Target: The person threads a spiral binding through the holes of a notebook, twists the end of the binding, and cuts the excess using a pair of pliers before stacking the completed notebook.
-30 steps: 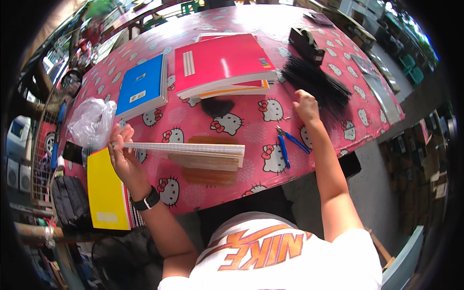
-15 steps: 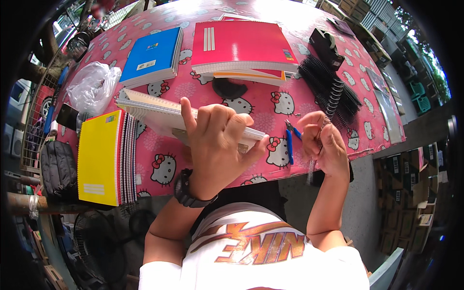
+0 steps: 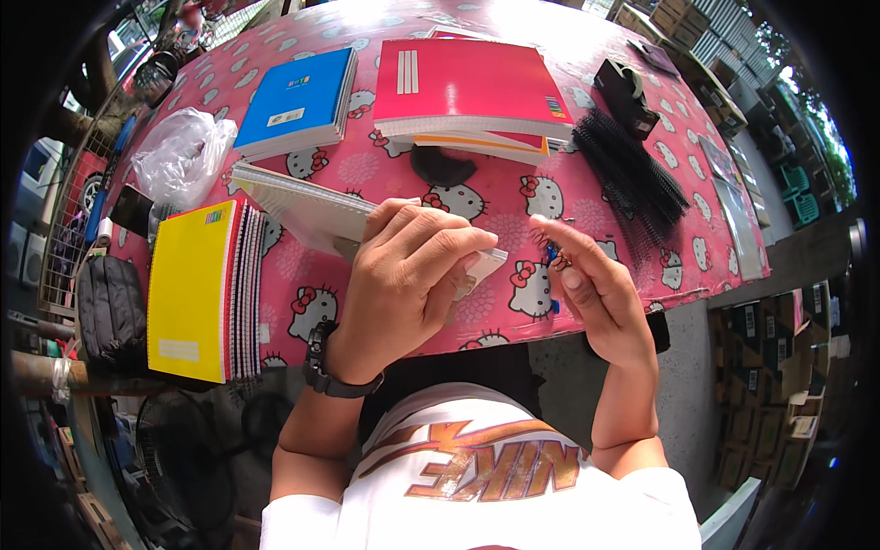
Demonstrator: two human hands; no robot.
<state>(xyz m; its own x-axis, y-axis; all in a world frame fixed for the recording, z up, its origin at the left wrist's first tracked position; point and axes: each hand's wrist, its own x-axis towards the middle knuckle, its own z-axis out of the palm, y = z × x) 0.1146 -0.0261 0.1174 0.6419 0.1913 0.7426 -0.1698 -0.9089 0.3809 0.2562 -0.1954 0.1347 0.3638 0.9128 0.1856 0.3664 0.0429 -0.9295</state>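
Observation:
My left hand (image 3: 403, 275), with a black wristwatch, is closed round a stack of white notebook pages (image 3: 312, 215), holding it tilted above the table. Small holes run along the stack's upper edge. Beside the near right end of the pages, my right hand (image 3: 605, 307) pinches a thin dark spiral binding coil (image 3: 541, 238) between thumb and fingers. The coil points toward the pages, but I cannot tell whether it touches them. Blue-handled pliers (image 3: 555, 304) lie on the table, mostly hidden by my right hand. More black coils (image 3: 632, 174) lie in a heap beyond it.
A pink patterned tablecloth (image 3: 367, 170) covers the table. Around my hands stand yellow notebooks (image 3: 192, 284), blue notebooks (image 3: 298, 96) and red notebooks (image 3: 472, 87). A curved black piece (image 3: 440, 167), a clear plastic bag (image 3: 183, 156) and a black tape dispenser (image 3: 626, 92) are farther off.
My right hand has moved left and turned, bringing the coil from upright to pointing at the pages. My left hand's fingers have drawn in on the stack.

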